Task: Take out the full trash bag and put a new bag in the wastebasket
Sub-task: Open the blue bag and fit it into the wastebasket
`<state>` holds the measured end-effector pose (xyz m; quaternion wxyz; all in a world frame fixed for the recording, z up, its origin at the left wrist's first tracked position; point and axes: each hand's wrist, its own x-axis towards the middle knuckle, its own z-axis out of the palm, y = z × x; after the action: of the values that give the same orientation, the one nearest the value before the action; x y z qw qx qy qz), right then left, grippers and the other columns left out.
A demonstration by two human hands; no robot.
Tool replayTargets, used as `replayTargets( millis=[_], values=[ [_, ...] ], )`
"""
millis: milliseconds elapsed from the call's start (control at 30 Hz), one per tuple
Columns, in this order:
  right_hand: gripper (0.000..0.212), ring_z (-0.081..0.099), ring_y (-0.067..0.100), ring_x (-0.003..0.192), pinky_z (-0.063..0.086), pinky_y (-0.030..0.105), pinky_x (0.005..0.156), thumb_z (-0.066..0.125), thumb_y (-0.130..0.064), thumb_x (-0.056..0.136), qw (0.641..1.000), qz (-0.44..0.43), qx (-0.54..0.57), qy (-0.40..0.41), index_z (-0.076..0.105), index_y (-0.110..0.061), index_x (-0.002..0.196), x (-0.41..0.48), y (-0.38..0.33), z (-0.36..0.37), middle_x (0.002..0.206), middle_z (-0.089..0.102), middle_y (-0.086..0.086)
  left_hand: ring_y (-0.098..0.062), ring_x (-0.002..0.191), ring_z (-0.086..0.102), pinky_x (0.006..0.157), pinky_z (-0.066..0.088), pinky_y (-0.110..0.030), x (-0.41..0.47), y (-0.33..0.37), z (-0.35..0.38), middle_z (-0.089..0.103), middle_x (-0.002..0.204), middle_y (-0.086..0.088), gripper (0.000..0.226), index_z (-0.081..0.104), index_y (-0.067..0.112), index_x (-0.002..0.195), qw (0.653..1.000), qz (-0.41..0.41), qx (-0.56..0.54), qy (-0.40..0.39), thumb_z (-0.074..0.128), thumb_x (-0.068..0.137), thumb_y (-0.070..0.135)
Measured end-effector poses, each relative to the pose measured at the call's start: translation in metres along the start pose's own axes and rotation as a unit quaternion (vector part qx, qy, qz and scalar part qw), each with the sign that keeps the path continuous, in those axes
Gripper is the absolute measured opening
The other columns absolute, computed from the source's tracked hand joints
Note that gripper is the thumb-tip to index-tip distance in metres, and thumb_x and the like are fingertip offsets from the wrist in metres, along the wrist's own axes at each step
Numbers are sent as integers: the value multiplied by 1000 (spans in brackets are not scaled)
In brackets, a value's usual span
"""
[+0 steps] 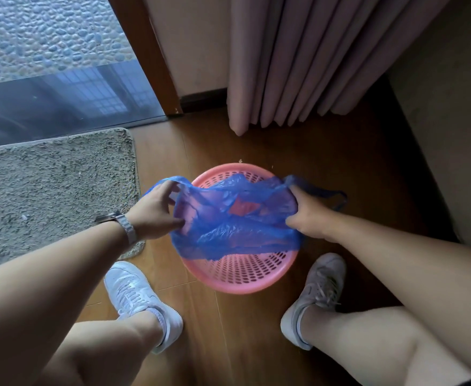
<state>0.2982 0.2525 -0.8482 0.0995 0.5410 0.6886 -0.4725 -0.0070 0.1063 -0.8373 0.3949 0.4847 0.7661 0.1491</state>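
A pink perforated plastic wastebasket (240, 274) stands on the wooden floor between my feet. A thin blue plastic bag (237, 229) is stretched open over its mouth, and the pink shows through the film. My left hand (156, 210) grips the bag's left edge near one handle loop. My right hand (306, 215) grips the right edge, with the other handle loop trailing off to the right. No full trash bag is in view.
A grey shaggy mat (53, 190) lies on the floor at left, before a glass door (61, 98). Pink curtains (312, 59) hang behind the basket. A beige wall (451, 121) stands at right. My white sneakers (136, 296) flank the basket.
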Motion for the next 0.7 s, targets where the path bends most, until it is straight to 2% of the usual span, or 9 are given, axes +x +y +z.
replayTargets(
  millis=[67,133,233,300,400,467,533,633,700],
  values=[
    [70,62,12,82,51,24,65,63,-6,75,1000,2,-15,-26,38,-33,134,-2,3,0,93,61,-5,5,78,62,58,48,-15,-3,3,4,61,104,13,55,50,33,105,999,-1,-20,-28,72,59,14],
    [62,64,14,82,55,29,70,64,-9,74,998,6,-47,-46,43,-33,127,-2,7,0,93,64,-3,-10,83,67,66,55,-31,-4,6,7,65,101,10,53,53,28,106,999,-3,-10,-50,67,56,21],
    [45,65,15,80,58,37,76,66,-17,71,994,-7,-93,-59,50,-32,110,-3,9,-1,92,65,-3,-12,75,67,67,52,-29,-3,7,10,68,86,12,31,59,26,93,997,-8,4,-73,69,64,23],
    [29,64,13,74,57,35,71,67,-29,71,990,-20,-135,-37,52,-32,96,-5,7,-3,87,65,-6,-11,66,62,58,44,-23,-2,9,10,64,74,14,17,57,28,76,999,6,34,-31,73,74,29],
    [22,59,14,69,52,32,64,65,-42,75,975,-76,-202,48,50,-29,84,-8,2,-9,80,58,-9,-21,54,50,51,36,-28,-3,16,11,52,58,6,38,46,23,60,988,79,118,61,76,78,38],
    [18,58,18,68,49,32,61,65,-36,78,967,-135,-197,86,51,-24,76,-9,-2,-11,76,55,-7,-26,53,43,50,31,-30,-5,24,13,43,58,6,44,37,23,61,978,116,150,89,76,77,34],
    [17,58,22,69,44,30,59,65,-25,78,957,-192,-192,104,50,-19,71,-11,-7,-9,75,53,-5,-27,57,45,52,32,-30,-5,31,16,41,65,8,34,40,22,73,977,124,144,97,74,76,26],
    [11,59,27,75,37,26,62,67,-15,77,931,-277,-194,139,57,-16,81,-13,-13,-3,84,58,2,-24,65,55,58,44,-29,-6,37,21,53,80,5,27,58,22,102,977,150,134,71,70,78,23],
    [27,62,27,84,46,27,67,66,-20,81,929,-287,-197,126,58,-17,107,-13,-14,1,101,63,5,-26,65,58,58,49,-32,-7,36,22,57,81,1,12,68,21,93,974,164,147,62,69,83,29]
  ],
)
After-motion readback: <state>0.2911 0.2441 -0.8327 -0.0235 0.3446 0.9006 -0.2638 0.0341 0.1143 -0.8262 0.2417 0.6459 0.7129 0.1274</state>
